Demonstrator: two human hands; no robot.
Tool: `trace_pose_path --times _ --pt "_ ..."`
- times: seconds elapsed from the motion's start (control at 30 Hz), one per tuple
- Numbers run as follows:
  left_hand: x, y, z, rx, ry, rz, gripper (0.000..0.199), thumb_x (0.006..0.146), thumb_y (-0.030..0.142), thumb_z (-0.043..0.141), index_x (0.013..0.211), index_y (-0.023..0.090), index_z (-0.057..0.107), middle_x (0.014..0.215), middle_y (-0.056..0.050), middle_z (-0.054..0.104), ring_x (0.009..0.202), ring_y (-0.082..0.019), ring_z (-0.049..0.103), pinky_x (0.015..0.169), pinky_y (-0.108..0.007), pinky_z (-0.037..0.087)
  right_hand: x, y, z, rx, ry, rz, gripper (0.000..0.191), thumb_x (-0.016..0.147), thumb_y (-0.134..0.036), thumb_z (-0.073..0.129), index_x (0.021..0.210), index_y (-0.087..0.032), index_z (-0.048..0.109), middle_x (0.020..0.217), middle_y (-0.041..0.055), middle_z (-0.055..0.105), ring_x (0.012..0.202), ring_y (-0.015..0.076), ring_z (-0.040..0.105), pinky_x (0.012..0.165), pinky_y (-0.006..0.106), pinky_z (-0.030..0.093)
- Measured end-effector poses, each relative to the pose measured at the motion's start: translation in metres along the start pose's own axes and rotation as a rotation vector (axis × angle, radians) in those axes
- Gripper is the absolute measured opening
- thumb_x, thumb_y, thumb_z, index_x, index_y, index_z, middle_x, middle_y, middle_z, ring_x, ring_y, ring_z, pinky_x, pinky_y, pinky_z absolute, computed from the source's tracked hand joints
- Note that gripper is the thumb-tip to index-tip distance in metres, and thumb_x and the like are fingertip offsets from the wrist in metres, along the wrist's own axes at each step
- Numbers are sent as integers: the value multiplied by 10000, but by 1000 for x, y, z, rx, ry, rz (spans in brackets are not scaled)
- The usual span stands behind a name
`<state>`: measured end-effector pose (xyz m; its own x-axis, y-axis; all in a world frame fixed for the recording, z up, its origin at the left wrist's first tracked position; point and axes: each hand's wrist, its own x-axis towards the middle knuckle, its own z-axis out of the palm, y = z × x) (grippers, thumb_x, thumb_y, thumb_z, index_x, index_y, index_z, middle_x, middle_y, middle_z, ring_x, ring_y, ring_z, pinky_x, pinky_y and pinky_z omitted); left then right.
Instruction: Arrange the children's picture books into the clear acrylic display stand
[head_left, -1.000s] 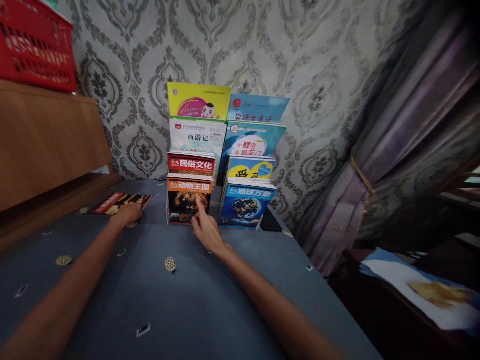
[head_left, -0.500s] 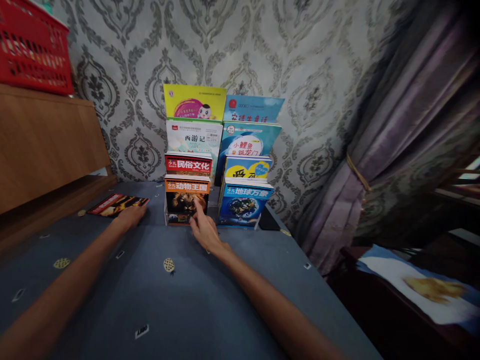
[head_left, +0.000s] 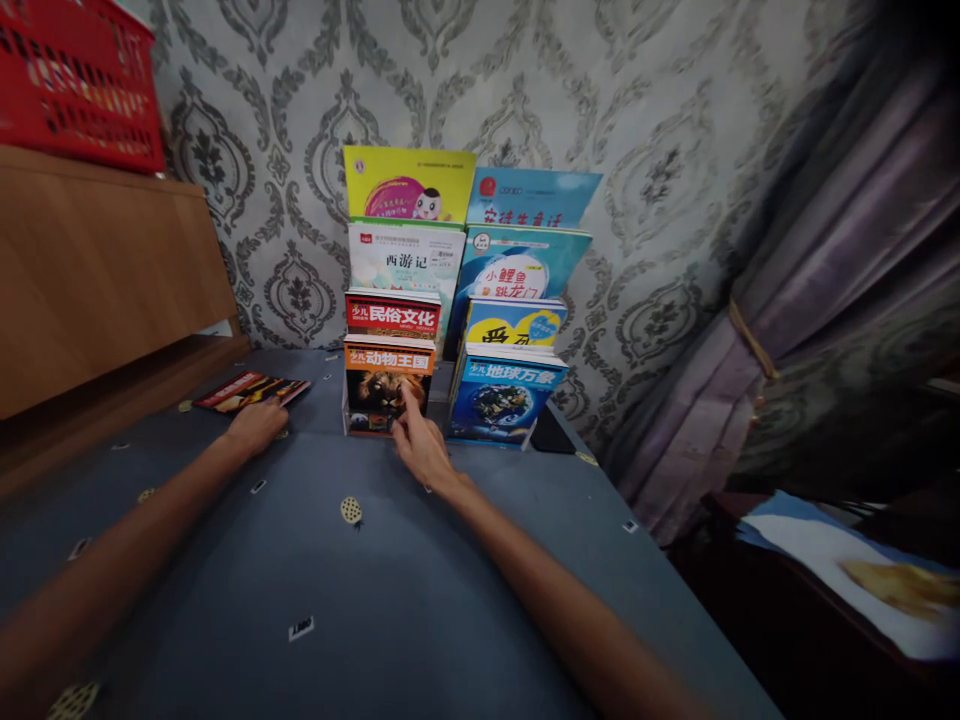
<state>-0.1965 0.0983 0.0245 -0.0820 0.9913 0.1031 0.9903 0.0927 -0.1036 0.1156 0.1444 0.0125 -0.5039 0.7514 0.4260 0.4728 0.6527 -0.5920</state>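
View swung slightly left: books [head_left: 405, 250] on blue table [head_left: 420, 600], patterned wallpaper [head_left: 660, 180] behind.

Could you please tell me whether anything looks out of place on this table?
One book lies flat and angled on the table by the left hand, which looks odd because the other books stand in two columns. I see no spill or damage.

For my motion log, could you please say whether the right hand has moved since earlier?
No, judged against the lion-cover book, the right hand stays put.
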Motion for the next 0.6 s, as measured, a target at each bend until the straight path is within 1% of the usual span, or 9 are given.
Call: trace_pose_path --times 0.1,0.2,0.3,0.37,0.5,0.53,0.6 --pt "-12 2 -7 74 -45 15 196 889 173 563 899 160 759 1137 -222 718 1077 -374 675 971 -504 467 0 -1 -1 9 -7 14 733 957 -188 422 1625 -184 119 949 41 719 690 178 644 779 318 498" --pt "-24 8 -12 117 -63 44 309 930 152 463 1011 165 761 1206 -229 697 1090 -384 670 962 -528 469 -1 -1 -1 24 -9 16 742 958 -182 427 1629 -197 111 947 40 716 665 169 637 753 311 504" --pt "-41 22 -11 130 -72 84 425 933 107 382 1172 177 725 1284 -232 664 1076 -382 676 944 -532 480 -1 0 0 29 2 4 752 955 -177 425 1631 -203 97 939 47 717 669 172 635 754 324 512" --pt "-55 34 -10 116 -67 123 465 923 97 380 1245 207 698 1288 -219 664 1034 -378 688 938 -533 480 -1 0 1 35 4 -11 755 952 -175 419 1630 -205 90 923 44 715 666 172 632 750 325 513" --pt "-83 59 -10 64 -26 235 474 908 101 415 1278 249 672 1270 -169 681 986 -357 692 933 -500 473 -1 1 2 69 -2 -9 751 950 -180 418 1629 -196 98 917 40 706 641 160 612 711 306 502" --pt "-87 64 -12 61 -28 254 434 930 142 422 1265 257 673 1254 -155 690 984 -348 690 916 -478 480 -1 2 2 74 -1 -5 750 950 -180 419 1629 -195 101 913 38 703 638 158 609 710 305 499" --pt "-91 69 -15 44 -41 274 342 988 281 419 1191 265 693 1173 -127 722 976 -324 689 877 -430 495 -1 2 3 78 -1 -2 744 951 -183 418 1628 -191 108 917 41 701 639 157 605 713 308 496"
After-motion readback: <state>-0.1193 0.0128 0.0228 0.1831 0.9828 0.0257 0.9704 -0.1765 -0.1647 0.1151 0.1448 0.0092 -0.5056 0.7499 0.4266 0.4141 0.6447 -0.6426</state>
